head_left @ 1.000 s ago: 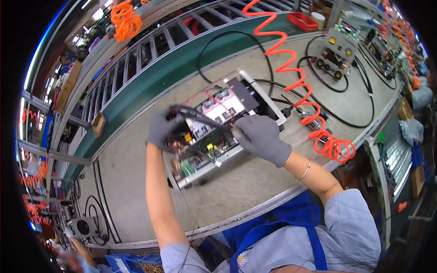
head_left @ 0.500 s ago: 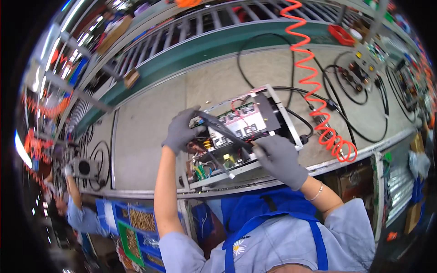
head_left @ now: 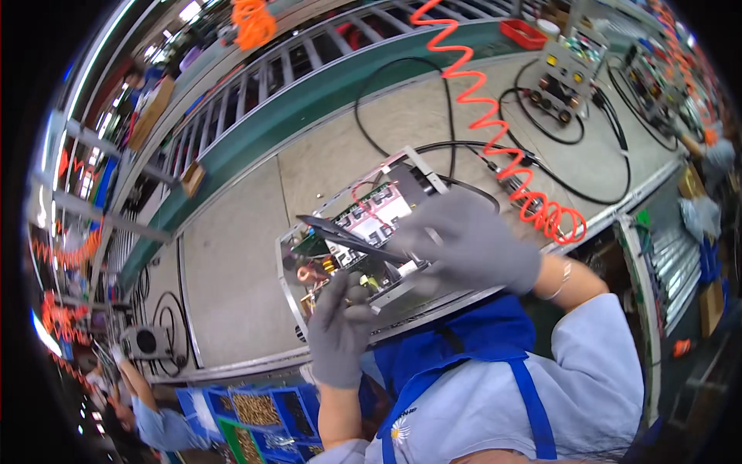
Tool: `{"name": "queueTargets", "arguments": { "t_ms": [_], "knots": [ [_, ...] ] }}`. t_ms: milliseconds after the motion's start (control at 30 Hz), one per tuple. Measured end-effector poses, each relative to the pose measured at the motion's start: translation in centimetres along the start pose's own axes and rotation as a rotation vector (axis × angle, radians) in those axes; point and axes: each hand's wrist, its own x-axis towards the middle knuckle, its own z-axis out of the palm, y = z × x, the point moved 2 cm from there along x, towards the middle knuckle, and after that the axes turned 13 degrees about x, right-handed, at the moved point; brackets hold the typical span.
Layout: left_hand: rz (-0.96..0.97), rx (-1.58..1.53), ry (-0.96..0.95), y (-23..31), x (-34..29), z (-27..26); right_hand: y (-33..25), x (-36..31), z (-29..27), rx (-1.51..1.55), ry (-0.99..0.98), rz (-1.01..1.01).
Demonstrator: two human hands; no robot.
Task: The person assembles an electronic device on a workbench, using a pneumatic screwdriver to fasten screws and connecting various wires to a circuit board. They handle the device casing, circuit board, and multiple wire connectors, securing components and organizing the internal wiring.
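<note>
An open metal chassis (head_left: pixel 287 282) with circuit boards and wiring lies on the bench before me. A dark flat strip (head_left: pixel 340 233) slants across it above a white board (head_left: pixel 384 220). My right hand (head_left: pixel 471 243), gloved in grey and smeared by motion, closes on the strip's right end. My left hand (head_left: pixel 340 329), also gloved, is at the chassis's near left corner with its fingers bent together. What those fingers hold, if anything, is hidden. Beside them are a yellow part (head_left: pixel 371 284) and a copper coil (head_left: pixel 309 273).
An orange coiled air hose (head_left: pixel 495 124) hangs down to a tool on the bench's right. Black cables (head_left: pixel 359 116) loop behind the chassis. Another unit (head_left: pixel 560 85) stands at the back right. Blue parts bins (head_left: pixel 290 414) sit below the bench's front left. A co-worker (head_left: pixel 166 421) works at far left.
My left hand has let go of the strip's far left end and come down to the near left corner. My right hand stays at the other end. The view has shifted.
</note>
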Motion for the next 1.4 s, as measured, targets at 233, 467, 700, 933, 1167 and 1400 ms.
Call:
{"name": "queueTargets", "arguments": {
  "t_ms": [233,467,700,933,1167,1400],
  "knots": [
    [0.261,-0.373,0.049,3.7,-0.1,-1.6,17.5,-13.0,-14.5,-0.715,-0.112,0.451],
    [0.182,-0.271,0.037,2.3,0.9,-0.9,19.9,-20.4,-7.6,-0.534,-0.734,-0.14],
    [0.063,0.032,-0.163,1.5,1.3,-2.6,26.1,-22.0,-3.8,0.117,-0.907,0.061],
    [0.223,0.24,-0.025,0.6,0.8,-2.1,21.7,-22.5,-1.6,-0.145,-0.564,-0.116],
    [0.319,0.609,0.072,0.8,-0.2,-0.5,7.8,-17.6,-3.5,0.534,0.365,0.609],
    [0.239,0.648,0.066,0.1,2.0,1.2,0.3,-1.0,-5.4,1.06,0.869,-0.094]
  ]
}}
